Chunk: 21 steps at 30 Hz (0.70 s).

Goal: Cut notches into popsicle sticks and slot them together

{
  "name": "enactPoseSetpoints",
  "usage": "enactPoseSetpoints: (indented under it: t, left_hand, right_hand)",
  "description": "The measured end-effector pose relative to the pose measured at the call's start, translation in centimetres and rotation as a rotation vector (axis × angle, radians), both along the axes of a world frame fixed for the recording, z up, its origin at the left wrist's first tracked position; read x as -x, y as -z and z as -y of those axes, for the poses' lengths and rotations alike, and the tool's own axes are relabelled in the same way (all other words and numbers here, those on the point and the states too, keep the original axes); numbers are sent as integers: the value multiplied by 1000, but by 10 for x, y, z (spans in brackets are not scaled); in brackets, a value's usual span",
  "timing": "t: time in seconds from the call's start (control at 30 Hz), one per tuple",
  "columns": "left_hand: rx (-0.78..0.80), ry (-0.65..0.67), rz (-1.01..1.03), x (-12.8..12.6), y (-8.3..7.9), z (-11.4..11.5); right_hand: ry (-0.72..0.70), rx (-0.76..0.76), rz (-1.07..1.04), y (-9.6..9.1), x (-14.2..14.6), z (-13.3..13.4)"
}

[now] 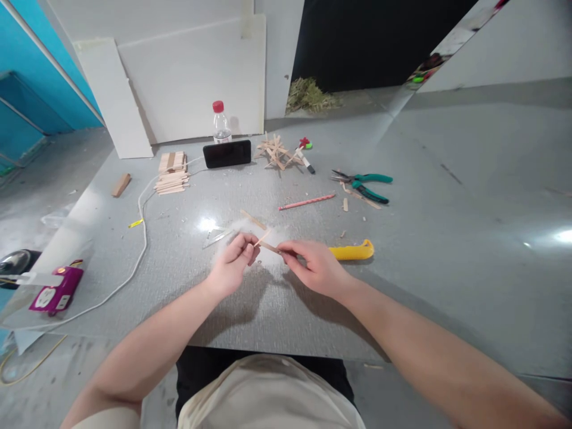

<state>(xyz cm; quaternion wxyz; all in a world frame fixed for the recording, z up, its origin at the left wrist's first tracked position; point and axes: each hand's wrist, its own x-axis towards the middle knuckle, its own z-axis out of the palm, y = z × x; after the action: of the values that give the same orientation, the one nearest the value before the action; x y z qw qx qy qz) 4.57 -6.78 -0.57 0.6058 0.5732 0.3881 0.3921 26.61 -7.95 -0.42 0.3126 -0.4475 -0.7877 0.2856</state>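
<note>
Over the middle of the table, my left hand [236, 259] pinches a thin wooden stick [263, 236] that slants up to the right. A flat craft stick [270, 246] reaches from the fingertips of my right hand [313, 265] toward the left fingers. The two sticks meet or cross near my left fingertips; whether they are joined is too small to tell. Just beyond my hands, another craft stick [252, 219] lies on the table beside a clear set square [217, 236]. A yellow cutter [353, 251] lies right of my right hand, partly hidden behind it.
Farther back are stacked craft sticks [172, 182], a black phone [227, 154], a red-capped bottle [221, 126], a loose pile of sticks [277, 151] and a pink pencil [306, 202]. Green-handled pliers [364, 186] lie right. A white cable [142, 250] curves along the left.
</note>
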Motion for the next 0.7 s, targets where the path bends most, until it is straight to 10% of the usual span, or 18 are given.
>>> enactPoseSetpoints:
  t: [0.47, 0.7]
  left_hand:
    - [-106, -45, -187, 5, 3, 3]
    - [-485, -72, -537, 8, -1, 8]
  right_hand:
    - [79, 2, -8, -3, 4, 12]
    - [68, 77, -53, -5, 5, 13]
